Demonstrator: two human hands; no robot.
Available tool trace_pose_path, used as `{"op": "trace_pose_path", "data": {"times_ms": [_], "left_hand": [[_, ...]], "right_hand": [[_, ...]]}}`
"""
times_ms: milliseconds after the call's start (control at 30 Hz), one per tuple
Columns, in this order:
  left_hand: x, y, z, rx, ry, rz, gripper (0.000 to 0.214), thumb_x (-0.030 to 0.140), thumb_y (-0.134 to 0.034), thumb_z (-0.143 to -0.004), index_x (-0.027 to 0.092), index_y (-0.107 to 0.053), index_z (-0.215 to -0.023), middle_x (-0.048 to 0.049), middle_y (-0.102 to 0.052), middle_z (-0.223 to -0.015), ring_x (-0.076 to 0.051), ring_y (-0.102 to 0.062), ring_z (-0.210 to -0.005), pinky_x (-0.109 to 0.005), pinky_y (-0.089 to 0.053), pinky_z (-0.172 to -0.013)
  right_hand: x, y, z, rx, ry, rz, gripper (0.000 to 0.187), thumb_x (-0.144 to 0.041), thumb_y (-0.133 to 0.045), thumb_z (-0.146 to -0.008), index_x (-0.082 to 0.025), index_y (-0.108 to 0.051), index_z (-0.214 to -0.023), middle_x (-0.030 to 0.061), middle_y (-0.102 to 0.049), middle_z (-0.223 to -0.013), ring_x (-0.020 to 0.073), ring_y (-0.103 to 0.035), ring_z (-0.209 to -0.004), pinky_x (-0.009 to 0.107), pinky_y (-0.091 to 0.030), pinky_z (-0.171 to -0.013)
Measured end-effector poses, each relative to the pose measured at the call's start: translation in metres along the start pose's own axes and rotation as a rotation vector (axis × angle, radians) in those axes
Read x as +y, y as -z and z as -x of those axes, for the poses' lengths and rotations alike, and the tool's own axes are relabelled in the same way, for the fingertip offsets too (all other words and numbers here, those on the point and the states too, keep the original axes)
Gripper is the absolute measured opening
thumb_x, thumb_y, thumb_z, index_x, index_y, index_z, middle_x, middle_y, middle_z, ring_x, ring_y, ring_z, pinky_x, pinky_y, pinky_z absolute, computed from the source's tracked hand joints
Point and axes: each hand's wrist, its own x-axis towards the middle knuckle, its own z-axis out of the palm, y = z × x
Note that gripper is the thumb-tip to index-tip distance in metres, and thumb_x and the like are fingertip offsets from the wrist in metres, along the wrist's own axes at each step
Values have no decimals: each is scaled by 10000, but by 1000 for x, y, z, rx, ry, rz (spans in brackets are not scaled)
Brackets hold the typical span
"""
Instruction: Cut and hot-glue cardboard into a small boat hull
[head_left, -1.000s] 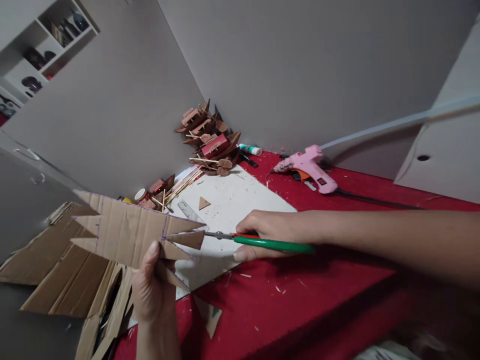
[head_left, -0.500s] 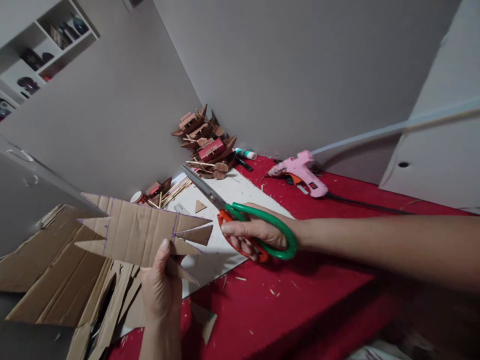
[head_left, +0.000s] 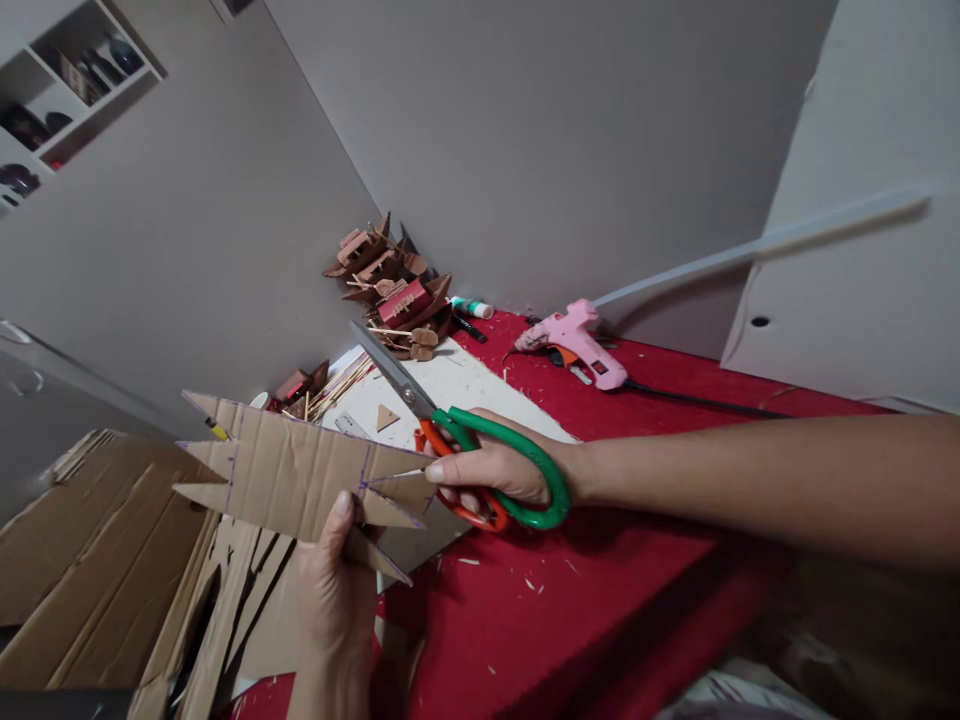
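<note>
My left hand [head_left: 335, 570] pinches a flat cardboard cutout [head_left: 281, 460] near its lower edge, thumb on top. Long pointed tips run out from both ends of it, and purple pen lines mark its surface. Partly behind my left hand is another pointed cardboard part; whether it joins the cutout is hidden. Held in my right hand [head_left: 499, 470] is a large pair of scissors [head_left: 424, 405] with green and orange handles. Its blades look closed and point up and left, above the cutout. The right thumb and fingertips are at the cutout's right tips, seemingly touching one.
Cardboard sheets and strips [head_left: 97, 560] pile up at the left. A pink glue gun [head_left: 581, 345] lies on the red cloth [head_left: 480, 620], its cord trailing right. Small brown model boats [head_left: 397, 290], a glue stick [head_left: 472, 307] and thin wooden sticks [head_left: 341, 385] are at the back.
The right hand and scissors have come closer to the cutout, with fingertips now at its right tips. The cutout sits slightly lower and further right in view.
</note>
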Motion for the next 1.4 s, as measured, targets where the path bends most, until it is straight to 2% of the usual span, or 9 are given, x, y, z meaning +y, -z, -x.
{"op": "trace_pose_path", "data": {"times_ms": [233, 433, 633, 767, 867, 967, 1100, 1200, 1400], "left_hand": [[5, -10, 5, 79, 222, 94, 178, 64, -593, -777, 136, -744, -838, -62, -773, -753, -164, -728, -642, -276, -612, -672], [12, -6, 7, 146, 268, 95, 252, 10, -543, -739, 151, -731, -650, -34, -752, -626, -124, -691, -502, -188, -581, -558], [12, -7, 11, 17, 281, 102, 183, 37, -615, -663, 170, -730, -615, -11, -733, -577, -143, -701, -516, -156, -550, -482], [16, -2, 6, 42, 195, 126, 226, 32, -577, -706, 180, -745, -670, -18, -765, -666, -142, -726, -596, -180, -584, -602], [24, 5, -1, 53, 64, 143, 239, 38, -558, -751, 178, -746, -705, -21, -773, -703, -130, -729, -641, -184, -582, -672], [32, 9, -4, 109, -67, 170, 217, 47, -581, -772, 181, -724, -679, 8, -764, -684, -107, -718, -635, -165, -567, -671], [39, 9, -5, 183, -158, 210, 177, 60, -605, -775, 183, -714, -709, 27, -756, -701, -106, -716, -690, -179, -565, -706], [42, 9, -5, 165, -219, 177, 153, 46, -621, -762, 174, -705, -749, 26, -749, -714, -106, -708, -693, -192, -569, -722], [46, 13, -5, 141, -300, 115, 149, 49, -619, -784, 178, -680, -740, 27, -750, -752, -117, -713, -766, -219, -573, -769]], "right_hand": [[-6, -10, 7, 128, 110, 165, 104, -200, -607, -744, -174, -510, -771, -68, -509, -567, 62, -487, -451, 161, -415, -430], [-5, -6, 4, -16, 72, 74, 170, -305, -597, -786, -165, -514, -738, -64, -495, -503, 75, -468, -391, 179, -404, -375], [-2, -2, -2, -37, 0, -1, 190, -320, -619, -771, -161, -520, -738, -56, -518, -490, 78, -479, -392, 173, -418, -365], [0, 0, -4, 7, -13, 49, 268, -384, -608, -796, -162, -515, -676, -53, -498, -451, 80, -452, -363, 179, -380, -344], [-3, 2, -1, 47, 52, 194, 432, -491, -534, -855, -174, -472, -568, -37, -454, -401, 90, -430, -350, 206, -352, -358], [-6, 3, 5, 102, 162, 334, 442, -553, -520, -856, -186, -444, -623, -47, -434, -476, 81, -405, -420, 208, -333, -411], [-7, 4, 10, -85, 332, 590, 409, -538, -622, -770, -180, -449, -677, -50, -411, -592, 78, -356, -535, 207, -324, -492], [-7, 2, 10, -225, 279, 714, 413, -537, -621, -764, -187, -428, -663, -70, -366, -558, 69, -292, -511, 203, -286, -478], [-10, 3, 7, -214, 145, 890, 463, -616, -562, -789, -190, -432, -662, -47, -413, -573, 80, -326, -514, 212, -275, -485]]}}
